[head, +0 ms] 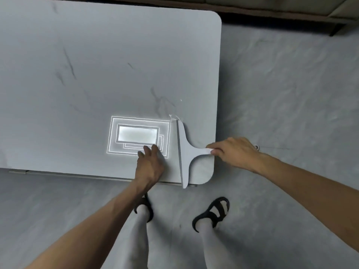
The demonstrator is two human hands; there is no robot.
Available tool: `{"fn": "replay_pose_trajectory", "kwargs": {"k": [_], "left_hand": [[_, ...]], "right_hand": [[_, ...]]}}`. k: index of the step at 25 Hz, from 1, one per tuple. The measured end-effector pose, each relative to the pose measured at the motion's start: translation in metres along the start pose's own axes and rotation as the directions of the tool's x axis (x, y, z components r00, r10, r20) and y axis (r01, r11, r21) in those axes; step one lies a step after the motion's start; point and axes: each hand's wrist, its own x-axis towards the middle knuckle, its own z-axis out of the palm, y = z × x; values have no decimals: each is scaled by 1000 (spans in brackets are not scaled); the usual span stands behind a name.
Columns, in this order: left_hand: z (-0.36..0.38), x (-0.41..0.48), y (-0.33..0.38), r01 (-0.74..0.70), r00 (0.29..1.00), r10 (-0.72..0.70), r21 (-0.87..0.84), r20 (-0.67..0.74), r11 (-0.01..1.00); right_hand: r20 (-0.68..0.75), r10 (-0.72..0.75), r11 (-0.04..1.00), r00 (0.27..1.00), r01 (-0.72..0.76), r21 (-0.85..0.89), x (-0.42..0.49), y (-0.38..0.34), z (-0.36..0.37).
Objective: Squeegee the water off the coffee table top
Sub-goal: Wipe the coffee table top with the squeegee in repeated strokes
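Head view: my right hand (233,152) grips the handle end of the white, flat, T-shaped squeegee (184,152), thumb and curled fingers closed round it. The squeegee lies near the right edge of the pale grey, marble-veined coffee table top (97,74). Its blade runs front to back, and the near tip overhangs the front edge. My left hand (149,166) rests flat on the top just left of the blade, fingers straight, holding nothing. A small bead of water (172,117) sits at the blade's far tip. A bright rectangular light reflection (138,134) lies under my left fingertips. My black strapped sandals (213,212) stand on the grey floor (291,94). A dark sofa base (272,14) lies beyond the table.
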Motion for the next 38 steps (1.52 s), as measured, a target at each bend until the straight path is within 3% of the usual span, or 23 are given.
{"fn": "replay_pose_trajectory", "kwargs": {"k": [3, 5, 9, 12, 16, 19, 22, 27, 32, 35, 38], "left_hand": [[10, 1, 20, 103, 993, -112, 156, 48, 982], [9, -1, 25, 243, 966, -249, 82, 74, 967], [10, 3, 16, 111, 987, -138, 274, 83, 955], [3, 7, 14, 149, 983, -171, 258, 63, 955], [14, 0, 12, 30, 996, -11, 214, -89, 976], [35, -2, 29, 39, 998, -33, 125, -50, 991], [50, 6, 49, 181, 983, -182, 43, 14, 983], [48, 17, 53, 236, 964, -252, 158, 86, 959], [41, 18, 57, 258, 953, -277, 154, 125, 954], [33, 12, 57, 223, 970, -230, 80, 86, 971], [22, -1, 48, 169, 981, -173, -55, -84, 984]], "right_hand": [[24, -15, 1000, 1000, 16, -26, -9, 39, -17], [33, 3, 1000, 999, -2, -14, -19, 59, -28], [21, -71, 996, 997, 72, -48, -28, 61, -36], [102, -219, 971, 970, 227, -75, -18, 30, -28], [189, -296, 926, 936, 330, -183, -3, 12, -24], [209, -261, 934, 942, 301, -193, -1, 35, -41], [208, -206, 944, 956, 250, -216, -4, 64, -61], [201, -142, 939, 969, 197, -283, -10, 98, -81], [103, -111, 909, 988, 143, -390, -14, 119, -98], [72, -97, 896, 993, 118, -427, -20, 120, -114], [70, -122, 897, 990, 140, -419, -20, 94, -120]]}}
